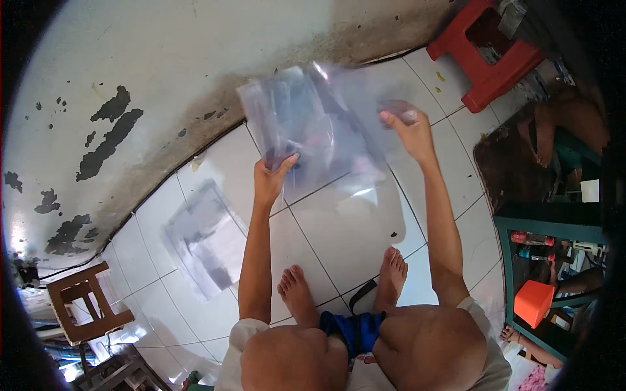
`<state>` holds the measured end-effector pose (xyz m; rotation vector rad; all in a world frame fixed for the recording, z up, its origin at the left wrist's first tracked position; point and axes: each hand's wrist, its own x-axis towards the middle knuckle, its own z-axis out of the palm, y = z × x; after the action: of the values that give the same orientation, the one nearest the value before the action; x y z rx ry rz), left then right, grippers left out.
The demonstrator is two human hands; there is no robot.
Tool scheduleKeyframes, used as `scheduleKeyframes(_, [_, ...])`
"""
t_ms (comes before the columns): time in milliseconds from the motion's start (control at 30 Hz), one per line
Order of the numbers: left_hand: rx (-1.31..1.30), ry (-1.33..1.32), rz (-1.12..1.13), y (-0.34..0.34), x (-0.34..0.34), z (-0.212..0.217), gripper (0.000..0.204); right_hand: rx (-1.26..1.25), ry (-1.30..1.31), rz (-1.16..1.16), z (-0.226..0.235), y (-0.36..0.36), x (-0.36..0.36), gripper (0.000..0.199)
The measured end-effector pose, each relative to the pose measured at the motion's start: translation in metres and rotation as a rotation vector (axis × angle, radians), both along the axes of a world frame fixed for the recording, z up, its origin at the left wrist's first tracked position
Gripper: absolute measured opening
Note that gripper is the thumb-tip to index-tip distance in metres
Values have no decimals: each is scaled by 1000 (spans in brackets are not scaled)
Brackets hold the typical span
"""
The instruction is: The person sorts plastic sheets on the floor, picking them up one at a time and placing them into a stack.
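Bags: clear plastic bags [326, 124] held up; another flat pile [205, 238] lies on the floor tiles [339, 234].
Left hand [272, 177]: pinching the bags' lower edge.
Right hand [409, 130]: gripping their upper right corner.

White glazed floor tiles [339, 228] lie beneath me, with daylight glare at 7 o'clock. A stained white plaster wall with flaking dark patches [130, 78] fills 9 to 12 o'clock. A red plastic stool [486, 55] stands at 1 o'clock, a small brown wooden stool [85, 306] at 8, and a teal-framed shelf [554, 228] at 4.
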<state>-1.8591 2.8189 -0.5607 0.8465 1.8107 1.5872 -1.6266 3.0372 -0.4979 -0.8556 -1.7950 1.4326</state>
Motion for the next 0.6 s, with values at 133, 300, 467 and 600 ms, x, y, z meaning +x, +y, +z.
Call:
scheduleKeyframes(133, [106,-181,8,-19,3,31,31,42,17,-78,84,-12,1,36])
scheduleKeyframes(300, [116,-497,30,-44,12,22,27,209,-139,20,116,-11,-10,47])
scheduleKeyframes(467, [-132,-592,178,-62,19,-16,31,-222,-355,50,-10,20,-7,46])
scheduleKeyframes(600, [-245,-523,210,-71,15,-69,34,-579,-393,77,-123,-11,39,55])
